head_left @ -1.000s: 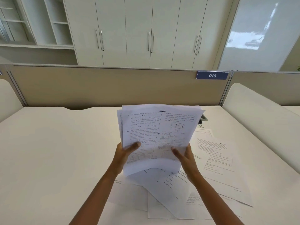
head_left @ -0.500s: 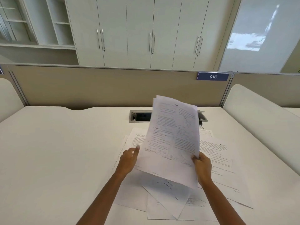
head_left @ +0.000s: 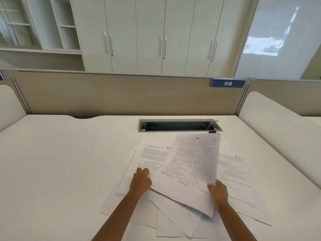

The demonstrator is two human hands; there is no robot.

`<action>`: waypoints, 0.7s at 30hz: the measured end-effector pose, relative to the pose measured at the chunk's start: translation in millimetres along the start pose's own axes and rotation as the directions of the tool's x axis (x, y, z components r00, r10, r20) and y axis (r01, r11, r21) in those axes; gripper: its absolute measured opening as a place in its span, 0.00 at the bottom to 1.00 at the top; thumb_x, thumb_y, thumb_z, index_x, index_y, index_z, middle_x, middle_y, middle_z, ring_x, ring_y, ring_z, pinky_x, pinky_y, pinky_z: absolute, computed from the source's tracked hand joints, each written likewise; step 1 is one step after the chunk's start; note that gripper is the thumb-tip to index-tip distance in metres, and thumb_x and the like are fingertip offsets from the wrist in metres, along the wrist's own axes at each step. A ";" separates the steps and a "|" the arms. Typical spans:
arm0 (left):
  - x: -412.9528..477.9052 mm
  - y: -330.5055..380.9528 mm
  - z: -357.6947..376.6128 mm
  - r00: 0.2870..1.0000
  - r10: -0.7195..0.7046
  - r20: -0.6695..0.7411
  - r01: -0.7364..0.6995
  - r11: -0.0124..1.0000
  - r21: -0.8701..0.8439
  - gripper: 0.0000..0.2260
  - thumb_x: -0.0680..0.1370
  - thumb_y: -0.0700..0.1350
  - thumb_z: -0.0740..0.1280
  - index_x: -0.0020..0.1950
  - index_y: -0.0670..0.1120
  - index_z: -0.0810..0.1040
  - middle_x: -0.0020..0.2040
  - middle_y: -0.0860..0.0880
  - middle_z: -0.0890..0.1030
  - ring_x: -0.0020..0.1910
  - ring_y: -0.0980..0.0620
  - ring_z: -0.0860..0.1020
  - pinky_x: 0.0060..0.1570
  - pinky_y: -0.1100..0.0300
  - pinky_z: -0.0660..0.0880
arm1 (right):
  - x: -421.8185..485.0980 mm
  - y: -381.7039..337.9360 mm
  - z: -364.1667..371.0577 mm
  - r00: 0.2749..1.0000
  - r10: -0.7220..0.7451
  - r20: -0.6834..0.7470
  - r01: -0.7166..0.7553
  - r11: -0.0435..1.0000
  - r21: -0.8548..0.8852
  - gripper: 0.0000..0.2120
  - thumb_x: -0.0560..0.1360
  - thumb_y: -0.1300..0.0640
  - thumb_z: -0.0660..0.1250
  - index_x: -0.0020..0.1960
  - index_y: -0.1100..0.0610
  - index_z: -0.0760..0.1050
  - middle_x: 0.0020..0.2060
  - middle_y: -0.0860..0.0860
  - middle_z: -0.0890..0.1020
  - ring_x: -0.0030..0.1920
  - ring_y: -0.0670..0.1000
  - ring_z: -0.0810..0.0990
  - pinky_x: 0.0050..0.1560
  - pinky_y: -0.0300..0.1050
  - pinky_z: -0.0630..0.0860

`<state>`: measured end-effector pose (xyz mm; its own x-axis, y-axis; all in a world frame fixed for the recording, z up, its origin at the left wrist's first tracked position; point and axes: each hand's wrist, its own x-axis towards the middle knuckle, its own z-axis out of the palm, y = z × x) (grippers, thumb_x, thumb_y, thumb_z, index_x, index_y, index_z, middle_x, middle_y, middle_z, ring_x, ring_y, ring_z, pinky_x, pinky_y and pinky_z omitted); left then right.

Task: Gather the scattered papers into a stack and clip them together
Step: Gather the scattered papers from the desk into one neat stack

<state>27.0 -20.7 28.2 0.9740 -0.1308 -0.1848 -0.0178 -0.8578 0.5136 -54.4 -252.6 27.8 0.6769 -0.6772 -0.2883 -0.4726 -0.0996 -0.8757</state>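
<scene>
A small bundle of printed sheets [head_left: 192, 164] is tilted low over the desk, pinched at its lower right edge by my right hand [head_left: 219, 192]. My left hand [head_left: 141, 181] rests with curled fingers on a flat sheet [head_left: 149, 157] to the left of the bundle; I cannot tell whether it grips that sheet. More loose papers [head_left: 236, 173] lie spread on the white desk [head_left: 60, 162] under and around both hands, overlapping at odd angles. A small black object [head_left: 212, 131], possibly a clip, peeks out at the bundle's top right corner.
An open cable tray slot [head_left: 178, 126] is sunk into the desk just behind the papers. A beige partition [head_left: 112, 94] with a blue "016" sign [head_left: 227, 83] closes the back. White side panels [head_left: 278, 129] flank the desk. Cabinets stand beyond.
The bundle has come down from upright in both hands to a low tilt held by my right hand alone. My left hand let go and settled on a sheet at the left.
</scene>
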 end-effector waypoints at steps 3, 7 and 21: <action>1.3 2.4 -1.0 0.999 -0.032 0.013 0.033 0.998 -0.051 0.16 0.77 0.36 0.55 0.63 0.40 0.71 0.64 0.40 0.70 0.62 0.42 0.72 0.61 0.55 0.69 | 1.4 -0.2 -0.2 0.999 0.026 0.021 -0.026 1.000 0.017 0.16 0.74 0.65 0.59 0.61 0.63 0.73 0.57 0.61 0.79 0.52 0.63 0.78 0.55 0.56 0.76; 5.1 7.7 -2.7 0.994 -0.041 0.096 0.051 0.994 -0.101 0.11 0.76 0.37 0.56 0.56 0.40 0.73 0.62 0.40 0.74 0.57 0.44 0.74 0.58 0.56 0.70 | 3.4 0.2 0.0 0.998 0.050 0.037 -0.051 0.998 0.039 0.15 0.75 0.65 0.59 0.61 0.63 0.73 0.57 0.61 0.79 0.50 0.62 0.78 0.55 0.56 0.76; 7.8 14.0 0.4 0.995 -0.085 0.044 0.094 0.950 -0.297 0.15 0.79 0.42 0.54 0.32 0.43 0.63 0.33 0.47 0.70 0.41 0.48 0.68 0.44 0.57 0.67 | 8.0 4.3 2.0 0.996 0.051 0.069 -0.055 0.997 0.057 0.13 0.74 0.65 0.59 0.56 0.59 0.75 0.54 0.59 0.81 0.49 0.62 0.80 0.55 0.60 0.77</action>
<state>34.3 -34.0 33.6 0.9613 -0.0787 -0.2642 0.1420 -0.6801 0.7192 -49.9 -257.0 21.0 0.6897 -0.6293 -0.3583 -0.4758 -0.0207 -0.8793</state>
